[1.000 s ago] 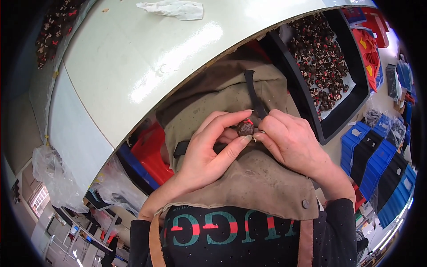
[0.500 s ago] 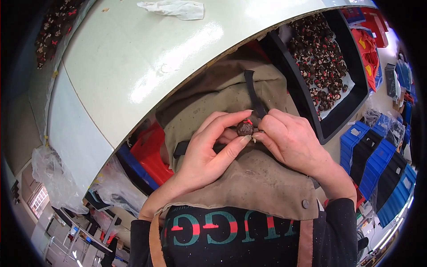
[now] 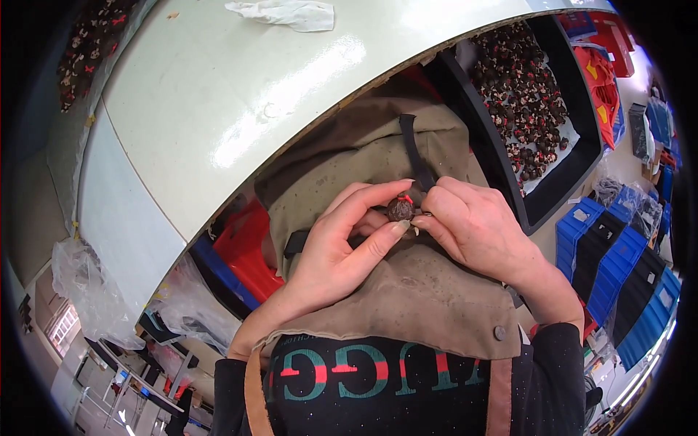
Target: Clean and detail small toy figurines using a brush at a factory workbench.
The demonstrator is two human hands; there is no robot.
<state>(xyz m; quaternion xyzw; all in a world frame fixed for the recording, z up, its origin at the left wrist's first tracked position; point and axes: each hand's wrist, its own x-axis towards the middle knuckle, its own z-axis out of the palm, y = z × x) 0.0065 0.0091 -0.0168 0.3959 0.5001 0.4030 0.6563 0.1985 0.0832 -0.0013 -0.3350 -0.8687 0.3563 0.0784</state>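
Note:
Above my lap, my left hand [image 3: 349,236] pinches a small dark-brown figurine [image 3: 400,208] between thumb and fingers. The figurine has a round, textured head and a red bow; a pale bit shows below it. Close against its right side is my right hand [image 3: 476,225], thumb and fingers pressed together around a thin, dark tool-like piece [image 3: 422,214]. Most of that piece is hidden in the fingers, so its kind is unclear. Both hands are over a stained brown apron [image 3: 414,280].
A pale tabletop [image 3: 218,94] curves ahead, with a crumpled white cloth [image 3: 283,14] on it. To the right, a black tray [image 3: 534,211] holds many similar small figurines [image 3: 520,102]. Blue crates [image 3: 582,232] stand farther right; clear plastic bags [image 3: 94,291] hang at left.
The figurine has turned very slightly in my left fingers, its bow shifting a little. Both hands stay in nearly the same place.

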